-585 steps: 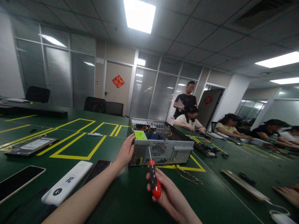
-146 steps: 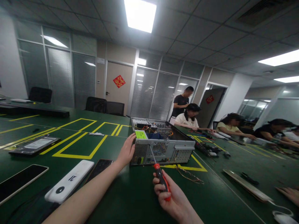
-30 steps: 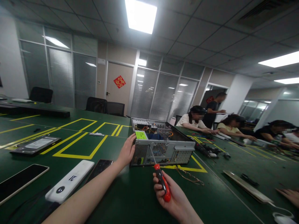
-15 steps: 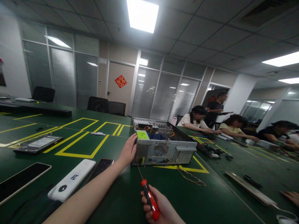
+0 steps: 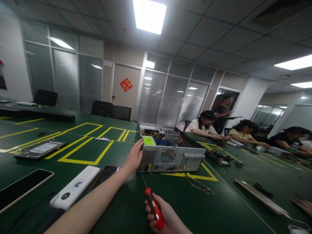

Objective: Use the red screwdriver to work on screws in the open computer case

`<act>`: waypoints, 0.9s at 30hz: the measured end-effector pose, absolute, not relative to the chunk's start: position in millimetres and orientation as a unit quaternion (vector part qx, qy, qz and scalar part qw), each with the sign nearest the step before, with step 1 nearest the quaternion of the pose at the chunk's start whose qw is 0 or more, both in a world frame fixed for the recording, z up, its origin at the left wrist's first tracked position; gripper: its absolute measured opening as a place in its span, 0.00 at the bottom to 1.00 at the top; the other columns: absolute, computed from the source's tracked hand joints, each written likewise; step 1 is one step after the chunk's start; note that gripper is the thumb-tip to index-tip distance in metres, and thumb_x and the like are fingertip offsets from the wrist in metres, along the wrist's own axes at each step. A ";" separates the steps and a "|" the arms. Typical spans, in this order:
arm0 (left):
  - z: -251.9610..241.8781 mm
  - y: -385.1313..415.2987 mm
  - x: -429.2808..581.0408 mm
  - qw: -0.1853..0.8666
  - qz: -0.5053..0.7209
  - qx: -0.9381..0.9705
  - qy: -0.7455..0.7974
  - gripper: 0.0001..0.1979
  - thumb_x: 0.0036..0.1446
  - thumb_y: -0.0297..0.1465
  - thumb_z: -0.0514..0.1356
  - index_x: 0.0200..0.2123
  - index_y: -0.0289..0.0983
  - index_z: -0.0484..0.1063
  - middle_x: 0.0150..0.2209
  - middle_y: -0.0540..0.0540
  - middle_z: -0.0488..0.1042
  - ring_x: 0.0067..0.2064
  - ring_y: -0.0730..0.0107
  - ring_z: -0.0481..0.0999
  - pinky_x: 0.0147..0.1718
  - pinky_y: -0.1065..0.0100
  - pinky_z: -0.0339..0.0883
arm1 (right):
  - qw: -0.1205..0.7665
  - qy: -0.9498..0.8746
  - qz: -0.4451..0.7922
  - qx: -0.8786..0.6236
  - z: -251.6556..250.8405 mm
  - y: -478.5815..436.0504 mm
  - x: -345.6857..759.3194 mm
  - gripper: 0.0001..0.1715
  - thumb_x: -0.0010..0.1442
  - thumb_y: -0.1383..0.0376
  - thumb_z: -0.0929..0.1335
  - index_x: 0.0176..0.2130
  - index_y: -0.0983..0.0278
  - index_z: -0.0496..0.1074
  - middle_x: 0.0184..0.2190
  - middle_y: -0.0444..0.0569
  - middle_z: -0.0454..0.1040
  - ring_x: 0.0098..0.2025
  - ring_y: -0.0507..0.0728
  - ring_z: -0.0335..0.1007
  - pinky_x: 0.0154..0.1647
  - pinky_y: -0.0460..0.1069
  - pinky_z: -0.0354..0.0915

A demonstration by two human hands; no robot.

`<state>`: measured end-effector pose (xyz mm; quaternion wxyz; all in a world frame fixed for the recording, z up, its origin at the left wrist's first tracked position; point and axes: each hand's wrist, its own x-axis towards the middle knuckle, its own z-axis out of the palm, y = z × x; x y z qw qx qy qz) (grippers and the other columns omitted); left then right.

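Observation:
A desktop computer case (image 5: 170,159) lies on its side with its top open, its rear panel towards me. Coloured wires and a power supply with a bright green label (image 5: 148,140) show at its left corner. My left hand (image 5: 134,156) is closed on the case's left edge by that label, some fingertips hidden behind it. My right hand (image 5: 163,213) is wrapped around the red and black handle of a screwdriver (image 5: 153,208). The thin shaft points up and away, its tip near the lower left corner of the rear panel; whether it touches, I cannot tell.
On the green table (image 5: 204,211) lie a hard drive (image 5: 40,149), a phone (image 5: 24,188), a white power bank (image 5: 75,188), a dark phone (image 5: 105,177) and eyeglasses (image 5: 200,185). Several people sit at the right, by cables and tools (image 5: 219,157).
My right hand and the screwdriver have shifted slightly left, and the shaft's tip has moved left along the case's lower corner. My left hand and the case stay put.

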<state>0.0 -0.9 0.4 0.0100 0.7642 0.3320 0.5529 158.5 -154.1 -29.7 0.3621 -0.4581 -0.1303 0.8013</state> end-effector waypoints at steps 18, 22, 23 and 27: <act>1.9 -2.2 -0.5 0.002 0.554 0.766 0.328 0.21 0.63 0.31 0.43 0.59 0.38 0.50 0.61 0.40 0.55 0.63 0.63 0.54 0.60 0.54 0.51 | 0.380 -0.139 0.782 -0.474 -27.5 -156.9 148.4 0.16 0.59 0.57 0.63 0.31 0.68 0.67 0.18 0.42 0.66 0.15 0.44 0.58 0.13 0.37 0.50; 2.6 -3.1 -0.4 0.004 0.554 0.765 0.329 0.21 0.63 0.31 0.43 0.59 0.38 0.51 0.61 0.40 0.55 0.62 0.63 0.54 0.60 0.54 0.52 | 0.388 -0.126 0.785 -0.466 -27.8 -156.6 143.0 0.17 0.58 0.57 0.64 0.26 0.67 0.65 0.17 0.42 0.65 0.14 0.43 0.54 0.11 0.36 0.48; 2.5 -3.0 -0.4 0.004 0.554 0.764 0.330 0.21 0.63 0.31 0.43 0.59 0.38 0.51 0.61 0.40 0.55 0.62 0.63 0.55 0.60 0.54 0.52 | 0.385 -0.119 0.788 -0.465 -27.9 -156.5 142.5 0.16 0.58 0.58 0.65 0.26 0.68 0.65 0.17 0.43 0.65 0.14 0.42 0.54 0.12 0.35 0.48; 1.1 -1.7 -0.8 0.000 0.554 0.765 0.329 0.21 0.63 0.31 0.43 0.59 0.38 0.51 0.61 0.40 0.55 0.62 0.63 0.55 0.60 0.55 0.52 | 0.384 -0.074 0.803 -0.450 -29.0 -154.8 144.8 0.16 0.58 0.58 0.65 0.28 0.69 0.67 0.18 0.45 0.67 0.17 0.45 0.62 0.16 0.37 0.58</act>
